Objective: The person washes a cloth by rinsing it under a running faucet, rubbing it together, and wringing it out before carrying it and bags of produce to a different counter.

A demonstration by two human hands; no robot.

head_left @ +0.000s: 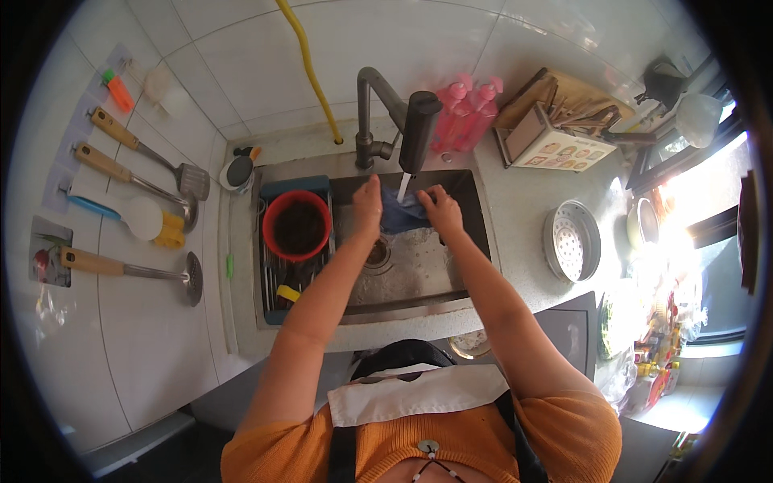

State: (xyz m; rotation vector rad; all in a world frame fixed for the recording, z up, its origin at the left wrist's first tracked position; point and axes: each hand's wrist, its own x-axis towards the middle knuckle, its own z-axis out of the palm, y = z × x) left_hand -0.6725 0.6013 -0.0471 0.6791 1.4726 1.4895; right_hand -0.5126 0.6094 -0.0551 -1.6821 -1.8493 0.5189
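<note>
Under the grey faucet [419, 133], a blue cloth [405, 216] is stretched between my hands above the sink [419, 278]. A stream of water runs from the spout onto it. My left hand [368, 208] is closed at the cloth's left edge, its fingertips partly turned away. On the other side, my right hand [442, 212] pinches the right edge with bent fingers. The sink's bottom looks wet, and its drain [377, 255] shows just below my left hand.
Left of my hands, a red bowl [297, 226] with dark contents sits on a rack [274, 298] over the sink. Pink pump bottles [468, 113] and a utensil holder [541, 138] stand behind. A round steamer tray [572, 241] lies right. Utensils like a spatula [192, 181] hang left.
</note>
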